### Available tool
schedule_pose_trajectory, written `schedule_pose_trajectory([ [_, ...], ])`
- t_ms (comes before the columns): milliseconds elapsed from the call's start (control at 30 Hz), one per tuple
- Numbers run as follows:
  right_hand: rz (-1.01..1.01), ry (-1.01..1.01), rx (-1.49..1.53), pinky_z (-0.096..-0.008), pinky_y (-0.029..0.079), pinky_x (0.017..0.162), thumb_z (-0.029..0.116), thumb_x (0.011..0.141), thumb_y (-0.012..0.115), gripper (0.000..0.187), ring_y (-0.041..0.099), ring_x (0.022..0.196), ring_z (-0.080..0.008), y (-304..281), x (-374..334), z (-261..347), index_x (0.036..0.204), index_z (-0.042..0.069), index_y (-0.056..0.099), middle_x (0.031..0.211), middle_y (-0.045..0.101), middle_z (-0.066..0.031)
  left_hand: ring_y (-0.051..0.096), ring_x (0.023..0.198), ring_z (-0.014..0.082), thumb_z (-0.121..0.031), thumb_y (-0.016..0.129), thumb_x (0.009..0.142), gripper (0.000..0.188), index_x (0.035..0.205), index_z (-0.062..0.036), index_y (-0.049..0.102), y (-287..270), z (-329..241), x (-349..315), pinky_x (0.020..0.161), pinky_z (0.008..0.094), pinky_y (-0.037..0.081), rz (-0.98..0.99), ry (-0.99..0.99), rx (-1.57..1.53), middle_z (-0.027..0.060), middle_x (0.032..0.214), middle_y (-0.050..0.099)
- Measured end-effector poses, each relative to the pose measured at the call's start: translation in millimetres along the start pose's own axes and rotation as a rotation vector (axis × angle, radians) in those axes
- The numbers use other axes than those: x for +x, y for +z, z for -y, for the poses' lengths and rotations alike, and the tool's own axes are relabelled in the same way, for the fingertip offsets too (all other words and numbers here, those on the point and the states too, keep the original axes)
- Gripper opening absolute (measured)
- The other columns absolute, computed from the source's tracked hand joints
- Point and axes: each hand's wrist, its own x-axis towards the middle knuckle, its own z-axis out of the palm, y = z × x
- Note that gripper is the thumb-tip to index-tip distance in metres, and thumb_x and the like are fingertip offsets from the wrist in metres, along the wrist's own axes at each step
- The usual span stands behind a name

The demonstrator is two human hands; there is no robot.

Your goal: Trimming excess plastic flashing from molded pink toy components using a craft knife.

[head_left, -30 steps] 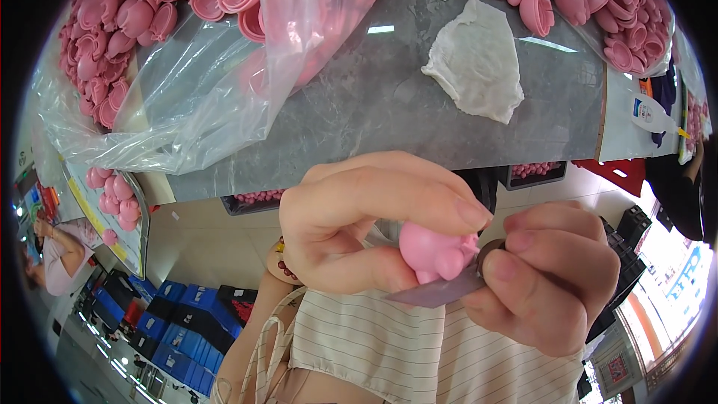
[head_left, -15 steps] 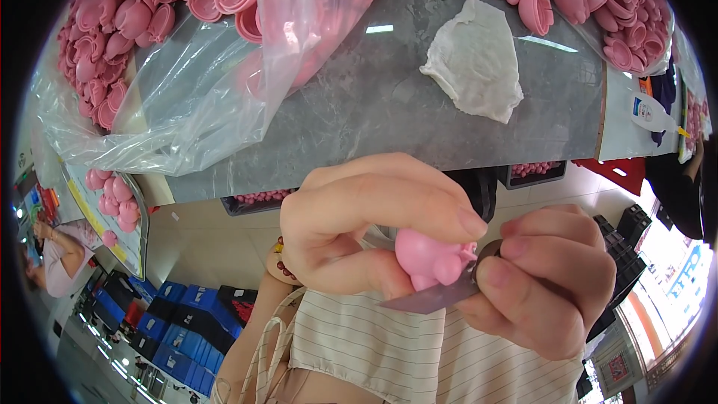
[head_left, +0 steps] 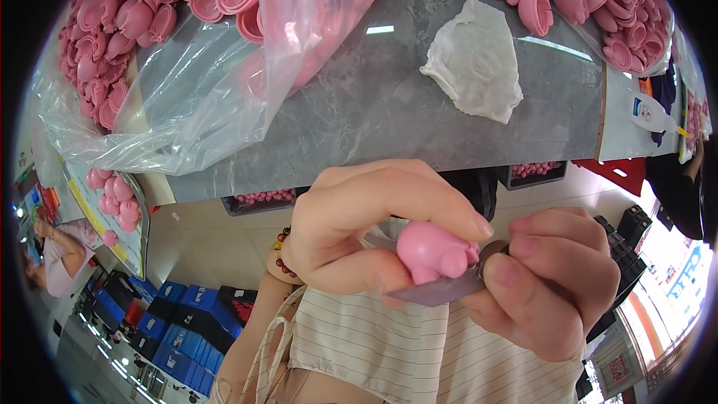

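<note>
Between the thumb and forefinger of my left hand [head_left: 366, 228] is a small pink plastic pig figure [head_left: 434, 251]. My right hand [head_left: 557, 277] is closed on a flat, pointed metal blade [head_left: 441, 291], its tip toward the left. The blade lies along the underside of the pig figure, close to my left thumb. Fingers of my right hand hide the blade's back end, so whether it has a handle cannot be seen. Both hands are held in front of the table's near edge, over my lap.
Across the grey table [head_left: 359, 105] lie a white cloth [head_left: 479, 60] and a clear plastic bag [head_left: 217, 112] by pink parts [head_left: 134, 19]. More pink parts [head_left: 632, 15] are piled far right. A white bottle [head_left: 652, 114] lies beyond. Blue crates [head_left: 183, 337] stand lower left; another person [head_left: 67, 254] sits far left.
Both hands have shifted slightly to the right with the pig figure and blade. The figure has turned a little, and the blade has moved slightly up beneath it.
</note>
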Motion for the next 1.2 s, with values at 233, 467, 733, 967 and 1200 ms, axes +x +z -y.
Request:
schedule_pose_trajectory([
  [233,-0.015,0.023,-0.057,-0.024,0.04,0.043,0.022,0.068,0.068,0.03,0.047,0.058,-0.0189,-0.4,0.7,1.9,0.087,0.005,0.052,0.08,0.044,-0.0101,0.059,0.076,0.0245,-0.038,0.059,0.072,0.053,0.097,0.0079,0.053,-0.1,-0.6,0.5,0.067,0.0292,0.046,-0.037,0.018,0.086,0.0154,0.088,0.059],
  [467,0.011,-0.006,0.027,-0.027,0.044,0.046,0.018,0.076,0.059,0.025,0.047,0.059,-0.0203,-15.6,2.3,-7.7,0.088,-0.002,0.052,0.081,0.044,-0.0141,0.058,0.074,0.0191,-0.043,0.047,0.08,0.054,0.096,0.0085,0.052,6.9,-4.4,-4.8,0.066,0.0279,0.046,-0.059,-0.139,-0.11,0.0147,0.086,0.059],
  [733,0.006,0.002,0.051,-0.0272,0.044,0.043,0.018,0.073,0.062,0.024,0.048,0.055,-0.0188,-0.5,-2.8,-10.4,0.084,-0.001,0.052,0.079,0.045,-0.0134,0.058,0.068,0.018,-0.042,0.033,0.086,0.057,0.093,0.0113,0.052,9.0,10.8,-2.8,0.061,0.0264,0.046,-0.203,0.067,-0.322,0.0171,0.085,0.058],
  [967,-0.05,0.015,0.01,-0.023,0.039,0.04,0.017,0.067,0.069,0.027,0.047,0.051,-0.0171,12.5,1.7,-1.4,0.082,0.001,0.053,0.079,0.046,-0.0118,0.058,0.068,0.0183,-0.049,0.039,0.081,0.062,0.099,0.009,0.052,4.9,3.7,-4.6,0.061,0.0271,0.046,-0.099,0.022,-0.238,0.016,0.086,0.059],
  [1200,-0.045,0.038,-0.009,-0.0228,0.039,0.041,0.016,0.069,0.068,0.025,0.047,0.05,-0.017,8.2,-2.6,-2.6,0.083,0.001,0.054,0.078,0.046,-0.0114,0.056,0.065,0.0197,-0.029,0.072,0.059,0.054,0.097,0.0049,0.054,5.4,-1.6,0.2,0.057,0.0267,0.044,-0.122,0.043,0.097,0.0133,0.089,0.059],
])
